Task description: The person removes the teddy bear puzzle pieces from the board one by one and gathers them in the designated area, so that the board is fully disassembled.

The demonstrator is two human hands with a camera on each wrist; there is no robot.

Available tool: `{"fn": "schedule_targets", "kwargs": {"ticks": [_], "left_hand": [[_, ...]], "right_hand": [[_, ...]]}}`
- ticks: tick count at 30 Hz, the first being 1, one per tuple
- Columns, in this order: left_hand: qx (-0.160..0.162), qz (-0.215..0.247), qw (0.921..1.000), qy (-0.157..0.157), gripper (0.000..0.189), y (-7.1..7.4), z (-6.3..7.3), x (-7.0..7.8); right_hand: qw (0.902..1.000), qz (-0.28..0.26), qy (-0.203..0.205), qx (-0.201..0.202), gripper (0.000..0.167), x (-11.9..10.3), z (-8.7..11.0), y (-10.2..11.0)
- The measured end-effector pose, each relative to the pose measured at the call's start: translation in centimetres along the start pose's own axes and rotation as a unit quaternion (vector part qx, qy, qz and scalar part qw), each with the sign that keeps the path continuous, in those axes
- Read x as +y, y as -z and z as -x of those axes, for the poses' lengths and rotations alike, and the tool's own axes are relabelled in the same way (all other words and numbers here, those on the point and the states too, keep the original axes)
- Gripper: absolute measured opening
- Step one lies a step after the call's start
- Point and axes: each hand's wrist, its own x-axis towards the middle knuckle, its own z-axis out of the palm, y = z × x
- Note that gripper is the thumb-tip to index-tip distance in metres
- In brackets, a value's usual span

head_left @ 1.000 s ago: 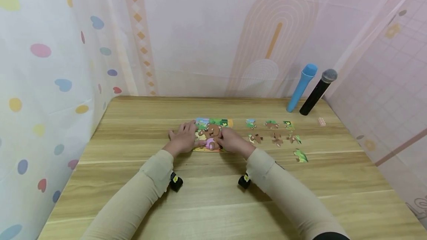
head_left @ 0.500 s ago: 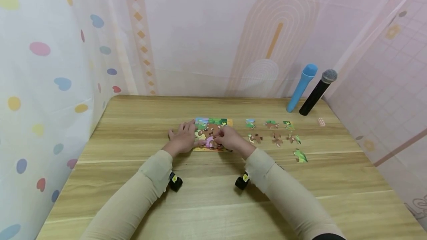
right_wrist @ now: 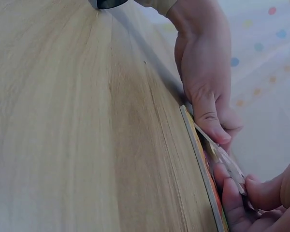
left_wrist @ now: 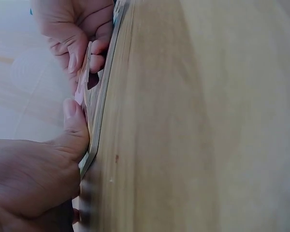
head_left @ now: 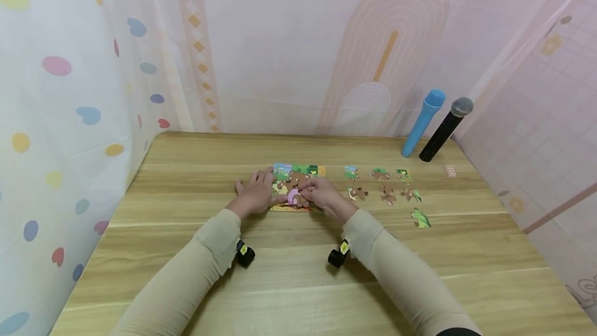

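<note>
A bear picture puzzle [head_left: 298, 169] lies in its shallow tray on the wooden table, between both hands. My right hand [head_left: 326, 196] pinches a puzzle piece [head_left: 294, 197] with purple and brown on it, above the lower middle of the picture. Seen from the right wrist, that piece is tilted, one edge raised off the tray [right_wrist: 203, 164]. My left hand [head_left: 256, 192] rests at the tray's left side with fingers spread. Its thumb [left_wrist: 73, 126] lies on the puzzle surface by the low end of the tilted piece. The right fingers hide part of the picture.
Several loose puzzle pieces [head_left: 388, 194] lie in rows to the right, with a green piece [head_left: 421, 218] nearest. A blue microphone [head_left: 422, 123] and a black microphone [head_left: 445, 129] stand at the back right. Beside them lies a small pink dotted square [head_left: 450, 170]. Patterned curtains surround the table.
The right hand has shifted slightly, and the purple piece it pinches has lifted and tilted out of the picture's surface. The left hand has stayed in place.
</note>
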Motion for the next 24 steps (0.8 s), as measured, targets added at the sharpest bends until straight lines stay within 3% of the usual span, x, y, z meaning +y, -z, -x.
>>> {"fn": "schedule_targets", "kwargs": {"ticks": [13,24], "left_hand": [[-0.018,-0.006,0.9997,0.015,0.061,-0.2,-0.7,0.0],[-0.035,0.002,0.9992,0.02,0.06,0.0,-0.5,0.2]], "right_hand": [[0.9982,-0.036,0.023,0.043,0.023,-0.3,0.6,-1.1],[0.9971,-0.056,0.013,0.05,0.02,-0.1,0.3,-1.3]]}}
